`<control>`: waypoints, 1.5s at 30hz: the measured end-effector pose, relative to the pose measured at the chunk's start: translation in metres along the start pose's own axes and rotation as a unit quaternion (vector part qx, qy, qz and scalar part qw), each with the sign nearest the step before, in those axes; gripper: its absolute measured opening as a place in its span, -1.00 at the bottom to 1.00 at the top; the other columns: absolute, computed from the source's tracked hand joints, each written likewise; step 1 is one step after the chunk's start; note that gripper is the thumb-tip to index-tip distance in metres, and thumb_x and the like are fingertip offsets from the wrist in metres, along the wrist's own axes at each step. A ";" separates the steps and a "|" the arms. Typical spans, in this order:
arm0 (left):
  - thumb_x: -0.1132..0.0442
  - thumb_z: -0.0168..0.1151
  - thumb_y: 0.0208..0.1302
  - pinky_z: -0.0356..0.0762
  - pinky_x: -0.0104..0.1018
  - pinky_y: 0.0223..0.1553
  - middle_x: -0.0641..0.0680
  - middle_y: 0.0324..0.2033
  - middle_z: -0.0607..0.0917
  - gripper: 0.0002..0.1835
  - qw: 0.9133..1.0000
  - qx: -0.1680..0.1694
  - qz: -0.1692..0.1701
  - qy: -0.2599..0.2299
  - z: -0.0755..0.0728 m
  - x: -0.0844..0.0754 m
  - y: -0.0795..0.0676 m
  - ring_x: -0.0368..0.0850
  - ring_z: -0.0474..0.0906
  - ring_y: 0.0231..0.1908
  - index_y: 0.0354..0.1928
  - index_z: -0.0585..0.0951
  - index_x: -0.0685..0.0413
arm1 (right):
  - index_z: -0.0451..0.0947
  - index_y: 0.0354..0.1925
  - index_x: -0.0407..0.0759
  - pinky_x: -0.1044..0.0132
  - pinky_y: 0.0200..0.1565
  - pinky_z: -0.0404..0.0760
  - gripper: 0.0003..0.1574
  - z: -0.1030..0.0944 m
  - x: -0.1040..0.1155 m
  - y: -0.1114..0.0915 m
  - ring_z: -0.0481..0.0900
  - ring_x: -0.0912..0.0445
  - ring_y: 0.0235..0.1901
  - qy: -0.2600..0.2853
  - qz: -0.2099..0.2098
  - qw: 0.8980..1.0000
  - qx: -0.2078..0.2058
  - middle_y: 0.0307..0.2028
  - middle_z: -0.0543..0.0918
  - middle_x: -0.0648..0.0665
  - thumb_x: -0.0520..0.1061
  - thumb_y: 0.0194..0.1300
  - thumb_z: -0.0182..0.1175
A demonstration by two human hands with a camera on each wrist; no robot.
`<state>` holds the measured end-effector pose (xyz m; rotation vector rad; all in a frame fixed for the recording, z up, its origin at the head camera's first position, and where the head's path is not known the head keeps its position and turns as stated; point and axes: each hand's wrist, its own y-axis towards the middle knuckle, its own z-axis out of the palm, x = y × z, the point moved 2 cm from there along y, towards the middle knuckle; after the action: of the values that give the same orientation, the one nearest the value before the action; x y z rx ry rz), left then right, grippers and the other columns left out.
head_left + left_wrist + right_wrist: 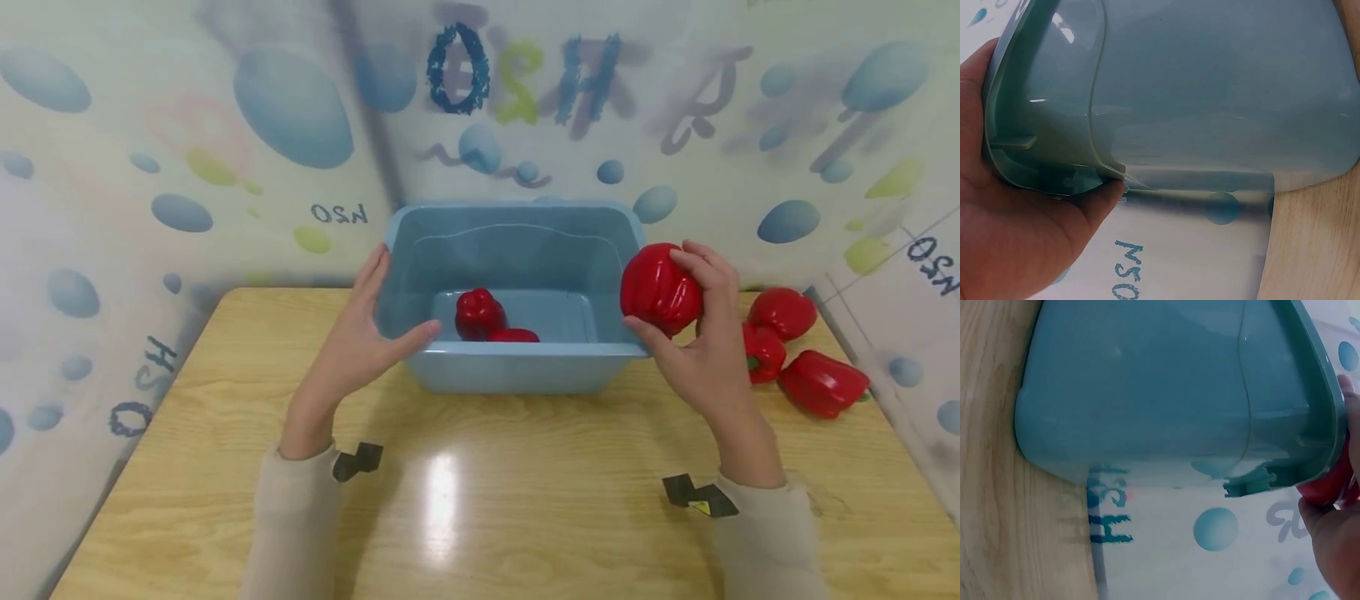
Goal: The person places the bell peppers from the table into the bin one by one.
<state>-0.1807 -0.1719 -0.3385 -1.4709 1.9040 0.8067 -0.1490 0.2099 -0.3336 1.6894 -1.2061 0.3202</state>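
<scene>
A red bell pepper [660,288] is held in my right hand [708,333], thumb at its lower side and fingers around its far side, at the right rim of the blue plastic bin [517,367]. In the right wrist view, the bin's outer wall [1141,394] hides part of that pepper. My left hand [356,342] spans the bin's front left corner with thumb and fingers spread, the thumb at the front rim and the fingers along the left side. Inside the bin lie two red peppers, one upright [480,315] and another [513,335] partly hidden by the front wall.
On the wooden table [525,483], right of the bin, lie three more red peppers: one at the back [782,313], one partly behind my hand [765,354], one in front [823,383]. A patterned wall [292,208] stands right behind the bin.
</scene>
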 end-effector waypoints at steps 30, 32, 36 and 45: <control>-0.26 0.36 0.18 0.18 0.39 0.45 -0.34 0.60 -0.18 0.13 1.000 -0.004 0.001 0.005 0.000 0.002 0.002 -0.05 -0.10 0.61 0.61 -0.17 -0.40 | 0.39 0.41 -0.09 0.59 0.34 0.39 0.04 0.000 0.000 -0.003 0.32 0.18 0.40 0.041 -0.037 0.998 0.030 0.42 0.38 -0.05 -0.43 -0.05 0.45; -0.26 0.36 0.18 0.16 0.39 0.46 -0.35 0.60 -0.18 0.14 1.000 -0.003 0.000 0.007 0.000 0.002 0.002 -0.06 -0.10 0.61 0.61 -0.17 -0.39 | 0.39 0.41 -0.08 0.57 0.36 0.38 0.01 -0.003 -0.001 -0.003 0.33 0.15 0.40 0.048 -0.032 0.998 0.026 0.42 0.38 -0.03 -0.44 -0.02 0.41; -0.27 0.36 0.17 0.12 0.37 0.48 -0.34 0.60 -0.18 0.14 1.000 -0.003 -0.002 0.009 0.001 0.001 0.002 -0.08 -0.12 0.62 0.61 -0.17 -0.37 | 0.38 0.42 -0.09 0.54 0.39 0.36 -0.04 -0.006 -0.004 -0.004 0.31 0.14 0.40 0.055 -0.023 0.998 0.020 0.42 0.37 -0.02 -0.40 0.03 0.37; -0.29 0.34 0.17 0.12 0.34 0.49 -0.35 0.60 -0.20 0.14 1.000 0.001 -0.004 0.010 0.000 -0.001 0.001 -0.09 -0.14 0.62 0.61 -0.18 -0.37 | 0.40 0.38 -0.25 0.57 0.38 0.36 -0.18 -0.012 -0.016 -0.016 0.34 0.21 0.36 0.056 -0.011 0.998 -0.016 0.37 0.41 0.07 -0.40 0.14 0.32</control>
<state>-0.1818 -0.1706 -0.3377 -1.4907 1.9119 0.7883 -0.1394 0.2286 -0.3481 1.6354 -1.1037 0.3747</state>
